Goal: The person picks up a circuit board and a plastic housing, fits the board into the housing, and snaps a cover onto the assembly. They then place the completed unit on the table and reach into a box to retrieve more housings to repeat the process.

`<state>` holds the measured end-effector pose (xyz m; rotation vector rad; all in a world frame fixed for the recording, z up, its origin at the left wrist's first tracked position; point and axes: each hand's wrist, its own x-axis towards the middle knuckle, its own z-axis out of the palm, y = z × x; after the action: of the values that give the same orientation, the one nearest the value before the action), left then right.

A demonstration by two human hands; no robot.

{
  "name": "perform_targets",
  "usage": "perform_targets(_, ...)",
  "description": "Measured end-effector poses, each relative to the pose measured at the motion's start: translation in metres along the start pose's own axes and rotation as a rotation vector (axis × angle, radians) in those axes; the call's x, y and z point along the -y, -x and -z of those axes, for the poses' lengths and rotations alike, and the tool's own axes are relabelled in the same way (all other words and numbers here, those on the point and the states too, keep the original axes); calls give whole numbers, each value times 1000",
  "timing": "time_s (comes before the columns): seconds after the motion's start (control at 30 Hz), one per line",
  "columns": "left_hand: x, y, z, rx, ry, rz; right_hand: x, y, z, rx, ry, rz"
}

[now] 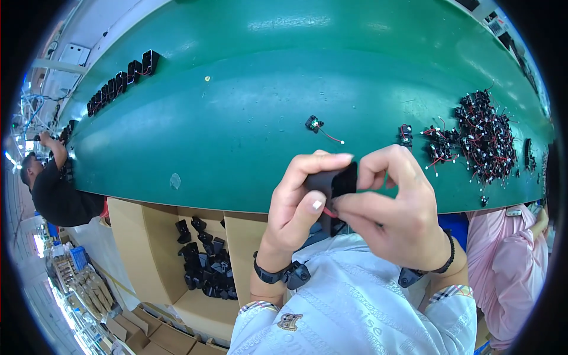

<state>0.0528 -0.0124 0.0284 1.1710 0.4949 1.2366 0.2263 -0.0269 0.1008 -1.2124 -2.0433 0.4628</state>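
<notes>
My left hand (294, 198) is wrapped round a hollow black plastic housing (344, 181), held in front of my chest near the table's front edge. The housing's dark open side faces my right hand (396, 207). At its lower rim my right thumb and fingertips are pinched on a short red wire (329, 212), close to my left thumb. What lies inside the housing is hidden. Just beyond my hands, a small circuit module (313, 123) with a red and black lead and white plug lies on the green table (248, 106).
To the right are a large heap of wired black modules (488, 136) and a smaller cluster (441, 144). Black housings (127, 80) stand in a row at far left. An open cardboard box (145, 248) of black parts sits below the edge. People (53, 183) are on both sides.
</notes>
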Motion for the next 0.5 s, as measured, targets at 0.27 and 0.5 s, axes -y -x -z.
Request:
perform_targets(0.27,4,-20,-12,-104,193,390,-24,22,-5,-2,-404,-248)
perform_targets(0.5,6,-17,-24,-54,-256,359,-40,35,-7,38,-520,-271)
